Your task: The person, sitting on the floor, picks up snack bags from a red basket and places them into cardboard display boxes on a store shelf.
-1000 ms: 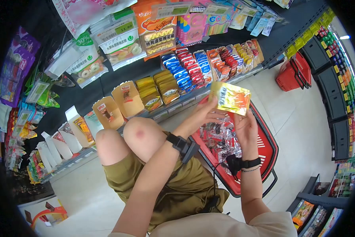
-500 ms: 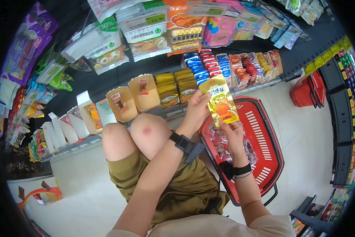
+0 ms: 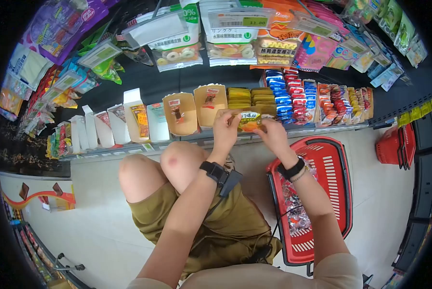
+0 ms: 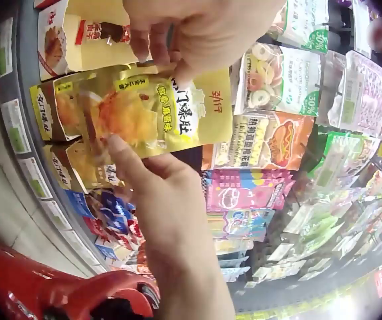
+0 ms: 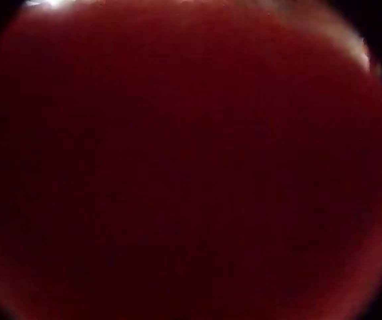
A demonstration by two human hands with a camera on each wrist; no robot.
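Observation:
Both hands hold a gold snack packet (image 3: 250, 121) in front of the shelf's lower row. In the left wrist view, the packet (image 4: 134, 117) shows a printed picture of orange food and dark lettering. My left hand (image 3: 226, 131) pinches one end between thumb and fingers. At the other end, my right hand (image 3: 276, 137) grips it, thumb lying on the printed face (image 4: 168, 207). Just behind the packet stand boxes of similar gold packets (image 3: 239, 96). Dark red blur fills the right wrist view, so the right hand is hidden there.
A red shopping basket (image 3: 338, 212) with several small wrapped snacks (image 3: 296, 212) stands on the floor below the right forearm. Nearly used-up cardboard boxes (image 3: 180, 113) line the shelf to the left. Bags (image 3: 230, 43) hang above. Another red basket (image 3: 389, 144) sits farther right.
Both hands have carried the gold packet from above the basket, left and forward to the shelf row. It was turned upright, and now lies tilted away. The head view has shifted right.

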